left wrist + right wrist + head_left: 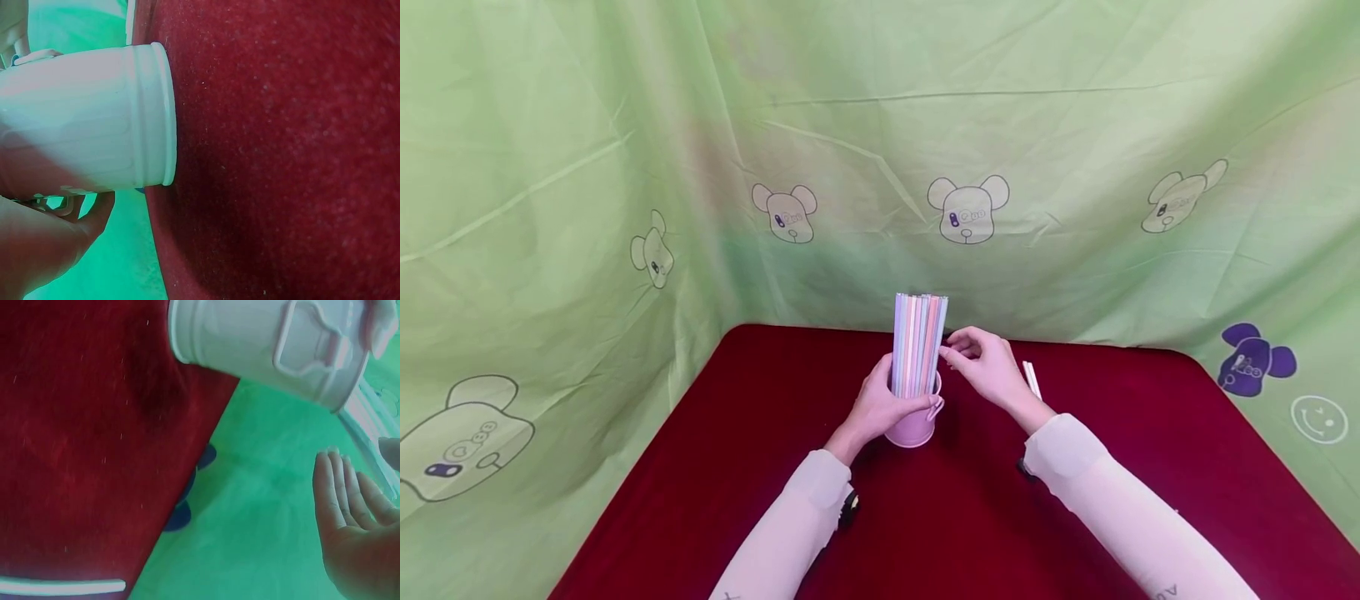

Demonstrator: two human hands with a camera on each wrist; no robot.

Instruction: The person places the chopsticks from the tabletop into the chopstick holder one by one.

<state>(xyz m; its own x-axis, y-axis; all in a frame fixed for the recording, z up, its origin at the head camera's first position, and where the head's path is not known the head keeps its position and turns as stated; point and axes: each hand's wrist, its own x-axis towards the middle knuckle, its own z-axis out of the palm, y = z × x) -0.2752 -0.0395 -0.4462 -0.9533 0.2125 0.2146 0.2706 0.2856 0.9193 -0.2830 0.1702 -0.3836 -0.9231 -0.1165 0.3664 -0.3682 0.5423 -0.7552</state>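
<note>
A bundle of pastel paper straws [917, 342] stands upright in a small pink pail [912, 432] with loop handles on its sides. My left hand [880, 408] grips the pail around its upper part from the left, the thumb lying across the front near the rim. To the right of the straws is my right hand [988, 367], its fingers loosely bent in the head view, thumb tip close to the bundle. In the right wrist view the fingers [340, 494] of this hand look nearly straight, with nothing between them and the thumb. The pail [87, 119] appears pale in the left wrist view.
On the red cloth-covered table [1120, 450], a couple of white sticks [1032, 379] lie right of my right hand, one stick [62, 587] showing in the right wrist view. Green curtains [865, 133] with bear prints hang behind and beside the table.
</note>
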